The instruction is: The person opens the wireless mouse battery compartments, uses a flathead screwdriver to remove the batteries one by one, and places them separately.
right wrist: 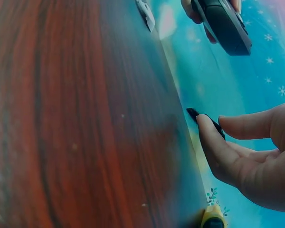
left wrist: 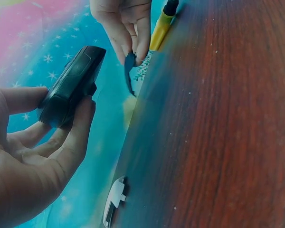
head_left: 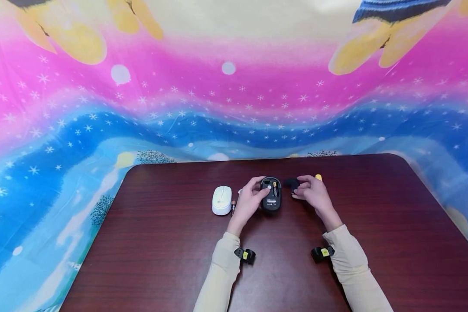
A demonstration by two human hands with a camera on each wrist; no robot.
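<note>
In the head view my left hand [head_left: 248,203] grips a black computer mouse [head_left: 271,204] by its sides, its underside facing up. The mouse's battery compartment is uncovered, and a battery [head_left: 275,189] lies in it. To the right, apart from the mouse, my right hand [head_left: 315,194] pinches a thin black cover [head_left: 293,183] between thumb and fingers. The left wrist view shows the mouse [left wrist: 69,90] edge-on, held above the table. The cover [right wrist: 194,114] appears edge-on in the right wrist view.
A white mouse [head_left: 222,200] sits on the dark wooden table [head_left: 171,260] left of my left hand. Beside it lies what looks like a battery [head_left: 233,207]. A yellow-and-black tool [left wrist: 162,29], perhaps a screwdriver, lies beyond my right hand. A patterned cloth [head_left: 234,99] hangs behind the table.
</note>
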